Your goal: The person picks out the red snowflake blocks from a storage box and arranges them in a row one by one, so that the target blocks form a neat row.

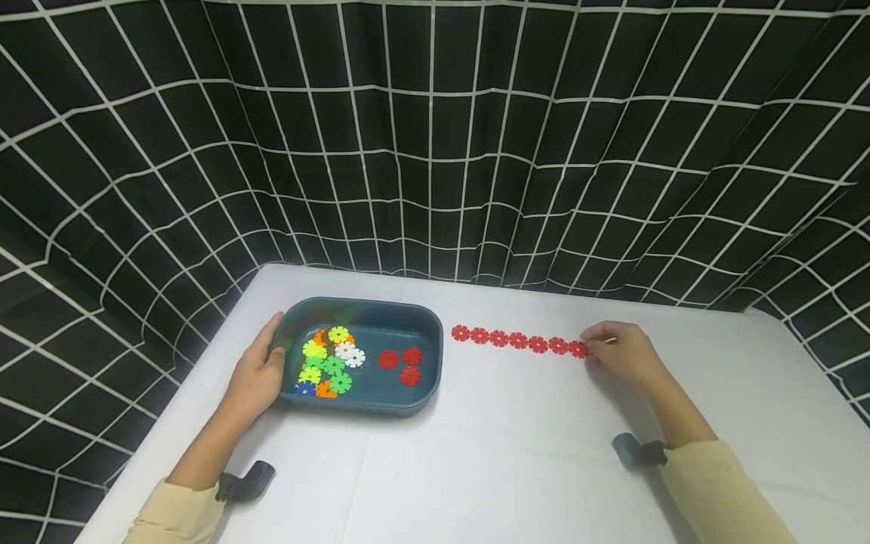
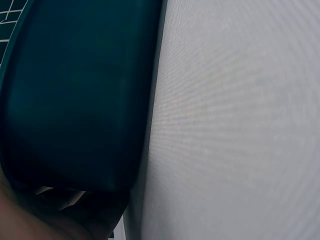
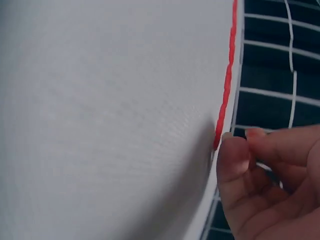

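At the tray's left end my left hand (image 1: 253, 378) grips the wall of a dark teal plastic tray (image 1: 381, 404), thumb over the rim. The left wrist view has the tray's outer side (image 2: 80, 100) close up, most of the hand hidden. Right of the tray, a straight row of several red notched snowflake discs (image 1: 519, 340) lies on the white cloth. My right hand (image 1: 621, 351) pinches the disc at its right end (image 1: 578, 349) between thumb and fingertip. From the right wrist, the row (image 3: 227, 85) appears edge-on, its end partly hidden by the thumb.
Inside the tray, yellow, green, orange, white and blue snowflake discs (image 1: 333, 364) are heaped at the left. Three red discs (image 1: 410, 375) lie apart from them at the right. A black cloth with white grid lines (image 1: 435, 151) hangs behind the table (image 1: 476, 468).
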{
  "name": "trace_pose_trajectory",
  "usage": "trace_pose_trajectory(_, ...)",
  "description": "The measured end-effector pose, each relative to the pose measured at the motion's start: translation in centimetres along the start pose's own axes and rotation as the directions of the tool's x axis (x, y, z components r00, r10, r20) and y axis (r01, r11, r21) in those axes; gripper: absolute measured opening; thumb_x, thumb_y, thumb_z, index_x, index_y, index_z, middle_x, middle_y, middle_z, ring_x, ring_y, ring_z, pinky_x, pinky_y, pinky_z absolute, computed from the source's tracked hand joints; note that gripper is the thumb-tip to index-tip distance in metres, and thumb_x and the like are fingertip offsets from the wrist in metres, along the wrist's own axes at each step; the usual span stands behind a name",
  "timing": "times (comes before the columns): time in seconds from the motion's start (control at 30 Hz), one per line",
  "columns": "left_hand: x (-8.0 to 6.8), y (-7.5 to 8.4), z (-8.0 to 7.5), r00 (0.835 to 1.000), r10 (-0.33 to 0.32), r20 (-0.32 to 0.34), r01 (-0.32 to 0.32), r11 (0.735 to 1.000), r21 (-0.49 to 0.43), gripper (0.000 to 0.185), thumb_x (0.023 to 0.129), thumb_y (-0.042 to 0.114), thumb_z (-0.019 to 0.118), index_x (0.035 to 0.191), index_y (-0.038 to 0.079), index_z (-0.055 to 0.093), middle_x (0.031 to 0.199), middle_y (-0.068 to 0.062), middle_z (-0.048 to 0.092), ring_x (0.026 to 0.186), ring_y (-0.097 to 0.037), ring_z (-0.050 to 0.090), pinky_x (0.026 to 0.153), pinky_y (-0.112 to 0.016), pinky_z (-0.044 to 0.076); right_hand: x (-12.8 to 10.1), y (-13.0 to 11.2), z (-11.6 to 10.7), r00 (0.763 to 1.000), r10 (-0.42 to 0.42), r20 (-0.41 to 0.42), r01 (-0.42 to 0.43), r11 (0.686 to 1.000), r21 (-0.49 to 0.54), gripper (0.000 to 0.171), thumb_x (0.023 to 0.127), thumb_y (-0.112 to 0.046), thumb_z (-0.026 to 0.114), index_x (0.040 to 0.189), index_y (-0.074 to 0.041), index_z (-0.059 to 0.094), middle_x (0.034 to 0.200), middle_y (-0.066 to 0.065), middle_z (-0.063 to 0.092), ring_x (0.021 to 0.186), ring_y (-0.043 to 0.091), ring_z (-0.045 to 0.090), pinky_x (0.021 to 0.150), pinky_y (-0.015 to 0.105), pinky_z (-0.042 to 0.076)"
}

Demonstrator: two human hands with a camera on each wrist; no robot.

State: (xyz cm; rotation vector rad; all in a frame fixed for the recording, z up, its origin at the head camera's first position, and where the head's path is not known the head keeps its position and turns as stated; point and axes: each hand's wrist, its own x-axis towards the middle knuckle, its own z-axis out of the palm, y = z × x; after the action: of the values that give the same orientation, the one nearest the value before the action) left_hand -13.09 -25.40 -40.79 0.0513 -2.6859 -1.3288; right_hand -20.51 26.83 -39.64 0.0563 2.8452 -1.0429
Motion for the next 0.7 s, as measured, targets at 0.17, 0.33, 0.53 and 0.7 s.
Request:
trace_pose_trajectory(0.17,-0.1,0.0,0.0,1.000,-0.002,0.001,0.002,1.000,-0.001,0.054,0.095,0.010,0.030,0.146,0.015,0.013,0.148,-0.012,0.016,0.133,-0.035,0.012,0.104,-0.057,0.014,-0.7,-1.4,0.6,0.982,-0.182,0.041,0.187,0.960,-0.211,0.024,0.084,-0.007,0.056,0.105,-0.003,0.065,0.101,0.016,0.059,0.089,0.031,0.054,0.074,0.045,0.050)
trace_pose_trajectory(0.33,-0.1,0.1,0.0,1.000,-0.003,0.003,0.003,1.000,-0.004,0.054,0.095,0.010,0.030,0.146,0.016,0.013,0.148,-0.012,0.015,0.133,-0.035,0.012,0.104,-0.057,0.014,-1.3,-2.0,1.3,0.957,-0.265,0.120,0.290,0.885,-0.365,0.031,0.079,-0.005,0.064,0.109,0.003,0.063,0.092,0.015,0.055,0.084,0.030,0.054,0.077,0.047,0.049)
trace_pose_trajectory(0.53,0.0,0.0,0.0,1.000,0.000,0.005,0.000,1.000,-0.004,0.054,0.095,0.010,0.030,0.146,0.016,0.013,0.149,-0.012,0.015,0.134,-0.035,0.012,0.104,-0.057,0.014,-2.3,-2.4,1.8,0.933,-0.335,0.130,0.354,0.795,-0.493,0.034,0.079,-0.005,0.064,0.112,0.003,0.061,0.104,0.020,0.053,0.093,0.036,0.052,0.083,0.051,0.046)
trace_pose_trajectory(0.7,-0.1,0.1,-0.1,1.000,-0.004,0.002,0.004,1.000,0.001,0.054,0.095,0.010,0.030,0.146,0.015,0.013,0.148,-0.013,0.016,0.133,-0.036,0.012,0.103,-0.058,0.014,-2.9,-2.5,2.0,0.921,-0.361,0.149,0.381,0.749,-0.543,0.041,0.078,-0.006,0.065,0.117,0.005,0.057,0.113,0.021,0.052,0.100,0.038,0.048,0.088,0.051,0.042)
